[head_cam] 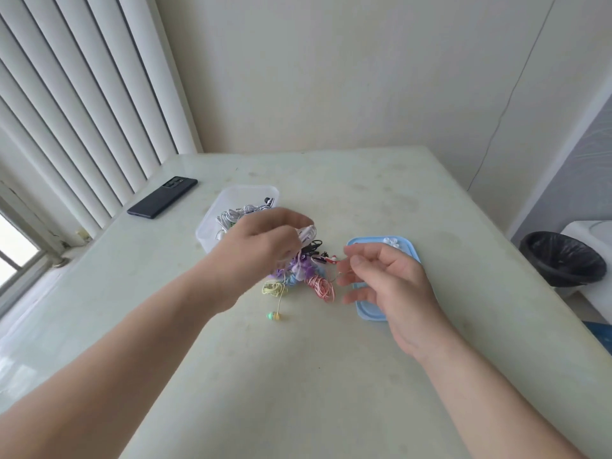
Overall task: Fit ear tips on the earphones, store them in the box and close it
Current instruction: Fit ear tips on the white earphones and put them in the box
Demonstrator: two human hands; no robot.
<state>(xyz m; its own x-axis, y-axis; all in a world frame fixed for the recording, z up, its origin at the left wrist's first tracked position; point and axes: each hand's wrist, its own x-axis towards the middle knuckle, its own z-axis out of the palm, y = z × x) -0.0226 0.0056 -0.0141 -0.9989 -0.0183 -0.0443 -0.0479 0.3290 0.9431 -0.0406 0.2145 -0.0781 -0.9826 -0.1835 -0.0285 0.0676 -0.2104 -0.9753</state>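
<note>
My left hand (261,246) hovers over a pile of coloured earphones and grips a coiled white earphone (308,234) between thumb and fingers. Behind it stands a clear plastic box (231,197) with white earphones inside. In the pile lie a yellow coil (273,288), a pink coil (320,286), a purple one (304,268) and a black one (314,245). My right hand (387,279) hangs above the blue lid (371,314) with its fingers loosely curled, holding nothing that I can see. Several white ear tips (391,241) sit on the lid's far end.
A black phone (162,197) lies at the table's left edge by the blinds. A black-lined bin (563,260) stands on the floor to the right. A yellow-green earbud (274,315) trails towards me from the pile.
</note>
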